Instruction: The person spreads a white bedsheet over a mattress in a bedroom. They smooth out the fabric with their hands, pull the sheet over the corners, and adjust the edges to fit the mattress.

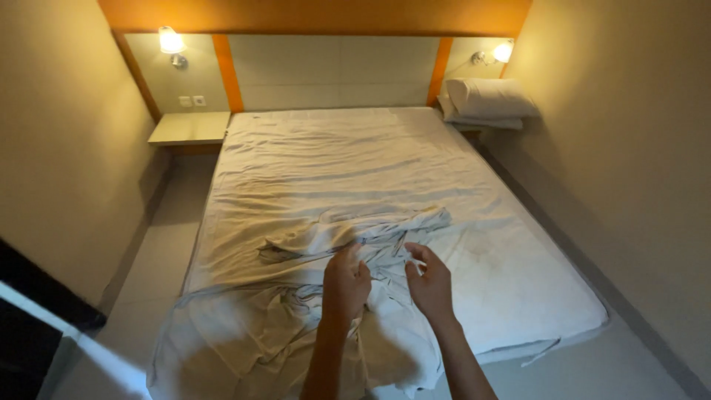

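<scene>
Small dim room; bed (385, 170) is filling it, headboard lamps glowing, pillows (489, 100) stacked at the far right corner. Both forearms are reaching forward over the foot end. Left hand (345, 285) is curling closed, pinching the bunched white sheet (355, 237). Right hand (429, 281) is gripping a fold with thumb and fingers, the others loosely bent. The sheet is lying crumpled across the mattress's near half.

Two warm wall lamps (171, 41) above the headboard light my room dimly, glaring slightly at their bulbs. The bed (355, 155) glows yellowish; my forearms cast soft shadows, and the corners fall dark and bend a little.
</scene>
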